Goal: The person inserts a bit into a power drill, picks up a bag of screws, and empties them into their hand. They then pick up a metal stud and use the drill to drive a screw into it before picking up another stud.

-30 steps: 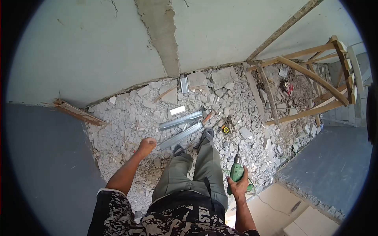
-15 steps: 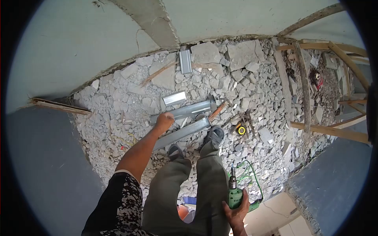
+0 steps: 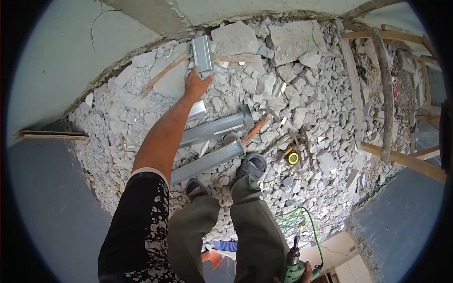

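My left hand (image 3: 197, 86) reaches far forward, its fingers apart at the lower end of a short metal channel piece (image 3: 202, 54) lying on the rubble near the wall. Below the wrist, another short metal piece (image 3: 197, 109) is partly covered by my forearm. Two longer metal channels (image 3: 214, 129) (image 3: 207, 163) lie side by side in front of my feet. At the bottom edge my right hand (image 3: 306, 273) is wrapped round a green power drill (image 3: 295, 270), its bit pointing up. Most of that hand is cut off by the frame.
Broken concrete rubble (image 3: 325, 118) covers the floor. A hammer with an orange handle (image 3: 256, 131), a yellow and black tape measure (image 3: 292, 157) and pliers-like tools (image 3: 306, 144) lie right of the channels. A green cord (image 3: 314, 226) trails by the drill. Wooden beams (image 3: 403, 160) stand at the right.
My left hand has moved from the longer channels forward to the short piece by the wall. The view has shifted, and the drill and my right hand now sit lower in the frame.
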`<action>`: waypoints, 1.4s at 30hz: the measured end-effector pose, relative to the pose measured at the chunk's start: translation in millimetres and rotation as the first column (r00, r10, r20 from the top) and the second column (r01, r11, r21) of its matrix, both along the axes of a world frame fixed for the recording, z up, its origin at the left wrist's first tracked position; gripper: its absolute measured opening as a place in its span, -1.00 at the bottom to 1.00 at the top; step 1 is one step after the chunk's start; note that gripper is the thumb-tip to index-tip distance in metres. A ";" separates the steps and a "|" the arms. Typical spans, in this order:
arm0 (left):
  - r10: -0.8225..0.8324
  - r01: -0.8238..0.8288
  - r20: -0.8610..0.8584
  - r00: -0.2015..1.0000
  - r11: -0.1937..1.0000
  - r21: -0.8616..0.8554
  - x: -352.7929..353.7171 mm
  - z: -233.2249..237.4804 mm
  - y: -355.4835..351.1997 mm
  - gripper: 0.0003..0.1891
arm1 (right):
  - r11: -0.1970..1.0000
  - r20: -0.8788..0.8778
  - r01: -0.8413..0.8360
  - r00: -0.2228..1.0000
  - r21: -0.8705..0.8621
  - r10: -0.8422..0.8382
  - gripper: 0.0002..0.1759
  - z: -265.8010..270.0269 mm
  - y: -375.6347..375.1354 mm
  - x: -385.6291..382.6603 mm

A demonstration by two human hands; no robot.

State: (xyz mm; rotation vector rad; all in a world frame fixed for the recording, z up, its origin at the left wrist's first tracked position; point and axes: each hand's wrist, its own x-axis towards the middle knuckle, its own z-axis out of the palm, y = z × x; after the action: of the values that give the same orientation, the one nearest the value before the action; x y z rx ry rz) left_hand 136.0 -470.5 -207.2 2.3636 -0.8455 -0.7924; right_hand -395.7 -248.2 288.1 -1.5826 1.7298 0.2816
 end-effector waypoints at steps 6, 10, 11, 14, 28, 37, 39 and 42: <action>0.059 -0.065 0.171 0.983 0.997 0.032 14.3 -39.3 -60.7 0.11 | 0.993 -0.015 0.049 0.999 -0.110 -0.051 0.18 -6.1 5.9 -10.9; 0.119 -0.170 0.219 0.969 0.958 0.231 26.4 -45.7 -77.4 0.14 | 0.916 0.175 0.398 0.900 0.036 -0.398 0.05 -7.1 4.2 -5.5; 0.125 -0.181 0.244 0.962 0.958 0.221 23.8 -48.8 -75.5 0.14 | 0.886 0.148 0.461 0.874 0.048 -0.463 0.02 -5.6 4.4 -1.1; 0.145 -0.205 0.283 0.948 0.959 0.194 28.1 -54.7 -69.8 0.14 | 0.870 0.081 0.492 0.867 0.026 -0.492 0.00 -6.7 1.2 12.1; 0.063 -0.074 0.192 0.979 0.996 0.055 7.4 -45.2 -75.8 0.05 | 0.998 -0.179 -0.039 0.983 -0.050 0.030 0.18 -3.7 -5.0 9.8; 0.106 -0.134 0.113 0.988 0.949 0.284 -21.5 -15.4 -81.8 -0.01 | 0.983 -0.175 0.051 0.981 -0.176 -0.082 0.15 -11.4 6.4 10.2; -0.012 -0.011 0.093 0.996 0.971 0.241 -9.6 -4.4 -57.9 -0.03 | 0.987 -0.192 0.062 0.977 -0.147 -0.090 0.14 -8.8 1.1 11.8; -0.243 0.232 0.059 0.968 0.961 0.150 3.6 32.0 11.5 -0.05 | 0.990 -0.166 0.026 0.985 -0.140 -0.049 0.16 -10.6 -9.5 13.3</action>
State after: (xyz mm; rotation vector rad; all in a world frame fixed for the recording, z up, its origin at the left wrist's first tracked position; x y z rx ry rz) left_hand 139.6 -459.0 -175.2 2.4602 -1.1576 -0.8866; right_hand -382.5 -257.7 277.4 -1.6628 1.9431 0.2908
